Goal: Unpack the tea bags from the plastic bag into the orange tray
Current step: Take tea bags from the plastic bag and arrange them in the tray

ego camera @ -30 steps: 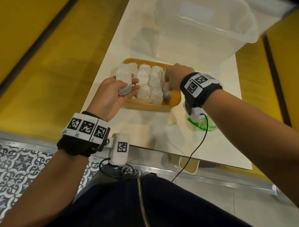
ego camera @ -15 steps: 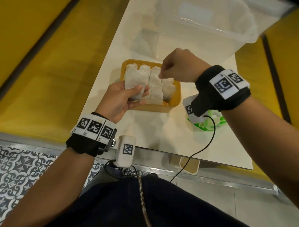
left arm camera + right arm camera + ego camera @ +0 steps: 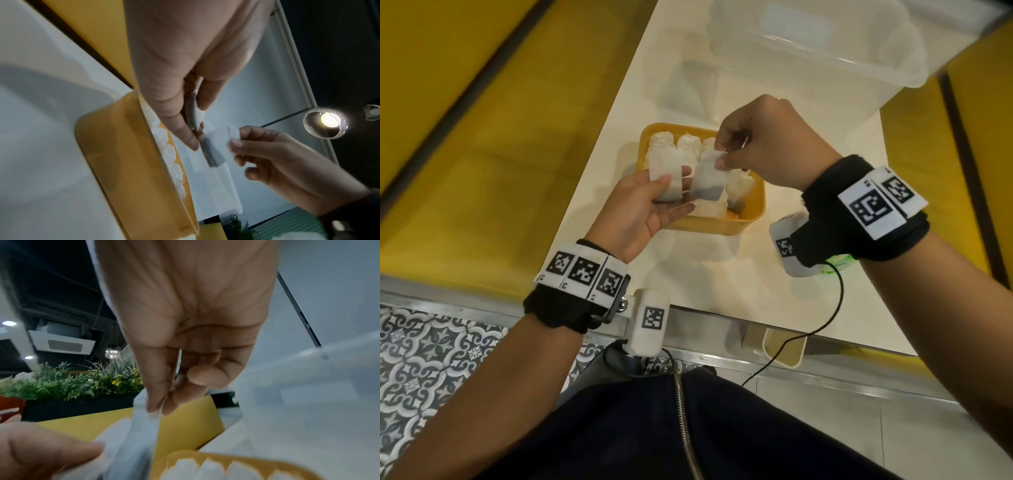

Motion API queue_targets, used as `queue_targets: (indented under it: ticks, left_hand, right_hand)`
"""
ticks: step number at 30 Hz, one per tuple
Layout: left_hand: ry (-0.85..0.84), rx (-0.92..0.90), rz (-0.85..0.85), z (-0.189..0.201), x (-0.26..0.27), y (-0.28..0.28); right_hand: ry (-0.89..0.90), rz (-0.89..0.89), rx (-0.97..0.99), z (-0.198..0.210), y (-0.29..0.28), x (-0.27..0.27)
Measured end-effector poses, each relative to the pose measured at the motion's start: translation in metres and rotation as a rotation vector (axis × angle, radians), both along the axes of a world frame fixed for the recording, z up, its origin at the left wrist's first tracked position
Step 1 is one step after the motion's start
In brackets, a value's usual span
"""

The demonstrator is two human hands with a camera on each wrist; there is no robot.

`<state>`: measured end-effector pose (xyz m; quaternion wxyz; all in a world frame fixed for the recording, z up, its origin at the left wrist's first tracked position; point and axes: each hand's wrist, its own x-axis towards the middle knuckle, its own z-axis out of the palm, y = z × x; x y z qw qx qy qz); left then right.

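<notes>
Frame centre: right hand (image 3: 753, 144) pinches one tea bag (image 3: 707, 178) by its top, probably to drop it upright into the orange tray (image 3: 751, 209). Left hand (image 3: 640, 209) grips another tea bag (image 3: 666, 174), likely next in line.

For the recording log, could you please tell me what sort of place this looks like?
Probably a café or canteen seating area: a white table flanked by yellow benches, a patterned tile floor, and a planter of greenery under an open dark ceiling with spotlights.
</notes>
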<state>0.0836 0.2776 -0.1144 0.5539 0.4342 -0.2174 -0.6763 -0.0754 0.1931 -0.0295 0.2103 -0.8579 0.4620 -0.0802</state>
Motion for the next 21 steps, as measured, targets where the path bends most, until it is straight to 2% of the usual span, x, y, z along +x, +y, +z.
queue_targets:
  ticks: [2, 5, 7, 11, 14, 17, 21]
  left_hand:
    - [-0.061, -0.003, 0.011, -0.001, 0.002, 0.001]
    - [-0.104, -0.002, 0.033, 0.001, 0.0, 0.0]
    - [-0.094, -0.004, -0.015, 0.005, -0.003, -0.002]
    - [-0.012, -0.046, -0.172, 0.013, -0.01, 0.0]
    - [-0.089, -0.134, -0.189, 0.015, -0.016, 0.006]
    - [-0.15, -0.172, -0.149, 0.012, -0.017, 0.008]
    - [-0.225, -0.219, -0.173, 0.014, -0.016, 0.007]
  right_hand:
    - [0.008, 0.033, -0.015, 0.008, 0.003, -0.003]
    - [-0.077, 0.142, 0.155, 0.02, 0.014, 0.0]
    - [-0.106, 0.186, 0.21, 0.022, 0.02, 0.006]
    - [-0.094, 0.133, 0.086, 0.013, 0.017, 0.016]
    - [-0.105, 0.076, -0.026, 0.007, 0.013, 0.017]
    - [-0.11, 0.082, 0.001, 0.004, 0.011, 0.016]
    - [-0.03, 0.1, 0.033, 0.0, 0.011, 0.017]
